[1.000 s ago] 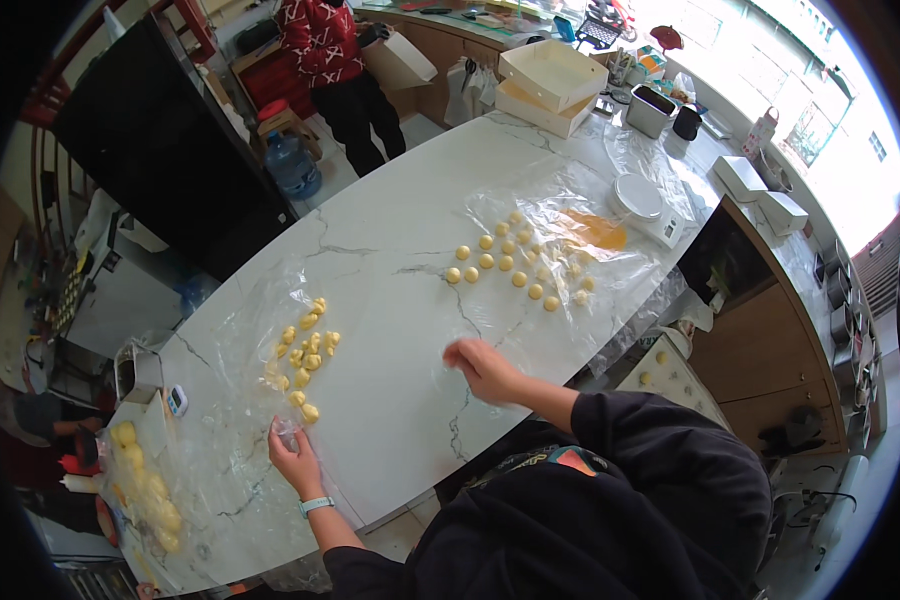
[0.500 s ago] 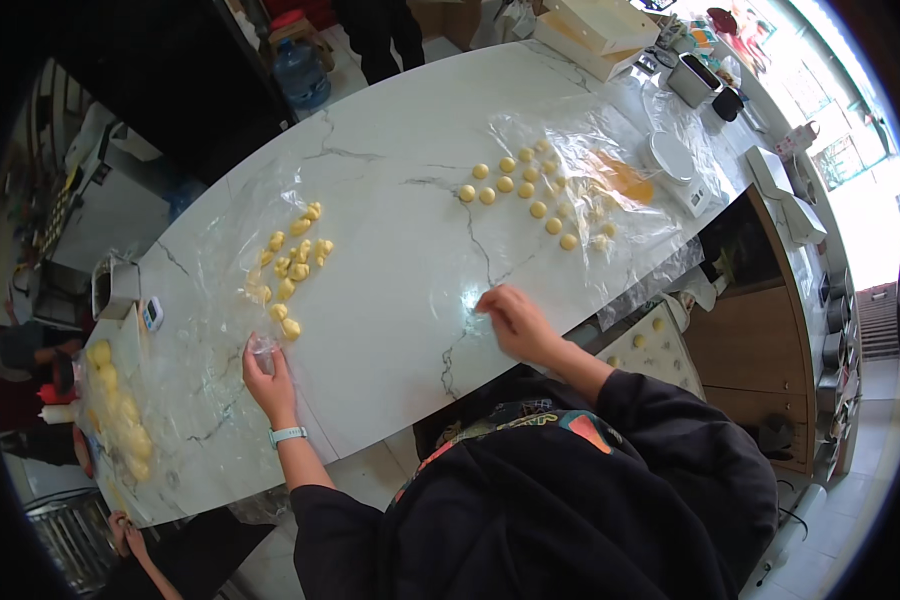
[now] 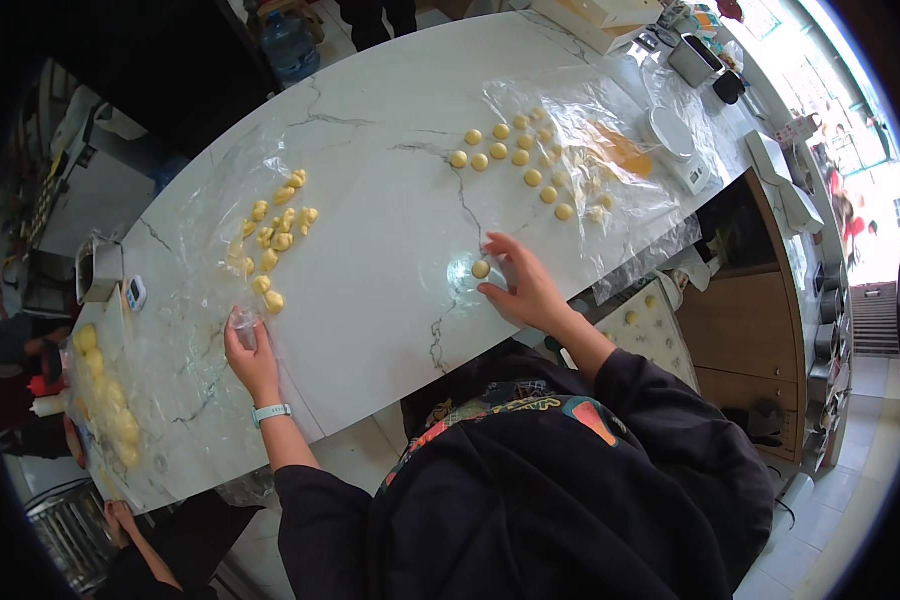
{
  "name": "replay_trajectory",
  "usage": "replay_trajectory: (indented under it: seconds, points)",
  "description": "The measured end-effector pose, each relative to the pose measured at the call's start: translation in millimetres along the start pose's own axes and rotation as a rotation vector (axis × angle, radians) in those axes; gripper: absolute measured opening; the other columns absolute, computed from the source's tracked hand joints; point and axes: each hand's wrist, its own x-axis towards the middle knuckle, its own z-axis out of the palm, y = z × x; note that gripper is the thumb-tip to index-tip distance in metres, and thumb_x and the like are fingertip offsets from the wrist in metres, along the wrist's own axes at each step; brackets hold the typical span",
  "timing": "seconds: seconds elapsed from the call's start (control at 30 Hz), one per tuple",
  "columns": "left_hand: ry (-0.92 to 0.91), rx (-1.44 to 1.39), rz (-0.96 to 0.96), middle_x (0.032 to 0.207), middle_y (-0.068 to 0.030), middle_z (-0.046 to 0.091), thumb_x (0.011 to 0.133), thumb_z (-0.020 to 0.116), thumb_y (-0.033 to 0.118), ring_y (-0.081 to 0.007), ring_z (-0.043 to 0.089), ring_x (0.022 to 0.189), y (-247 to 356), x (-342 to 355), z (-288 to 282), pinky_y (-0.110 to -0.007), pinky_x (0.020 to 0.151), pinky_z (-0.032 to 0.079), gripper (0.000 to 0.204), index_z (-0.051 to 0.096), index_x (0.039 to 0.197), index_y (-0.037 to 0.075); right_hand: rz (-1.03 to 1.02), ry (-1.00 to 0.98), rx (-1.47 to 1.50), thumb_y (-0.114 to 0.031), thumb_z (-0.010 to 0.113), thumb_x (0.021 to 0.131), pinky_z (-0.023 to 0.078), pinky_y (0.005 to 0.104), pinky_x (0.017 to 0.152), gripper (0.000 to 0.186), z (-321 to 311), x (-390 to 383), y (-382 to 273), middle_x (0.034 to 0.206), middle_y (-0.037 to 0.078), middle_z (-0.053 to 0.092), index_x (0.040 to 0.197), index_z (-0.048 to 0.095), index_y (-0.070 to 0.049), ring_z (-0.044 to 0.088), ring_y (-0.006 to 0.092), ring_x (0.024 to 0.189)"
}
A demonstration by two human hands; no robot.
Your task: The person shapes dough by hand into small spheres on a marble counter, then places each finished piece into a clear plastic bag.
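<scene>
My right hand (image 3: 530, 290) is open above the marble counter, its thumb and fingers spread beside one smooth, pale yellow dough ball (image 3: 481, 269). The ball rests on the counter and is not gripped. To the left, my left hand (image 3: 252, 358) pinches the edge of a clear plastic sheet (image 3: 205, 290). Just beyond those fingers lie several rough, lumpy dough pieces (image 3: 283, 241), some partly under the plastic. Farther off to the right sit several rounded dough balls (image 3: 499, 151) in loose rows, a few covered by another clear plastic sheet (image 3: 610, 130).
A white kitchen scale (image 3: 671, 133) stands at the right. At the far left, larger dough lumps (image 3: 117, 412) lie under plastic, near a small timer (image 3: 136, 292) and a metal tin (image 3: 98, 268). Another person's hands (image 3: 120, 520) show at the lower left. A tray (image 3: 650, 335) holds dough balls below the counter.
My right hand has opened from a curled shape, and a dough ball now shows beside it. My left hand stays on the plastic's edge. The whole view has shifted slightly.
</scene>
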Motion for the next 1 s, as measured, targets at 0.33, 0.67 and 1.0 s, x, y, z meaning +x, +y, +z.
replay_trajectory:
  seconds: [0.33,0.67,1.0]
  points:
    - [0.005,0.015,0.023,0.122,-0.0183,0.062,0.090,0.066,0.014,-0.0314,0.062,0.109,5.5,0.9,0.6,-0.040,0.095,0.048,0.040,0.058,0.127,0.000,0.032,0.270,0.038,-0.005,0.065,0.085,0.052,0.0390,0.089,0.060,-31.8,99.8,33.5,0.108,0.015,0.067,0.140,0.041,-0.008,0.065,0.0296,0.098]
    - [0.095,0.126,0.085,0.114,-0.0172,0.066,0.086,0.067,0.011,-0.0328,0.063,0.102,-6.3,-4.8,-0.6,-0.040,0.090,0.050,0.037,0.061,0.122,0.001,-0.084,0.089,-0.082,0.003,0.059,0.080,0.048,0.0414,0.094,0.047,46.1,82.3,-3.3,0.120,0.016,0.059,0.125,0.052,-0.005,0.058,0.0343,0.108]
    - [0.093,0.145,0.120,0.111,-0.0184,0.067,0.085,0.067,0.011,-0.0356,0.064,0.099,27.2,2.2,-0.3,-0.041,0.086,0.051,0.036,0.062,0.120,0.003,-0.552,-0.190,-0.051,-0.012,0.059,0.093,0.045,0.0413,0.098,0.025,169.0,178.9,-64.6,0.125,0.012,0.061,0.117,0.062,-0.008,0.055,0.0323,0.117]
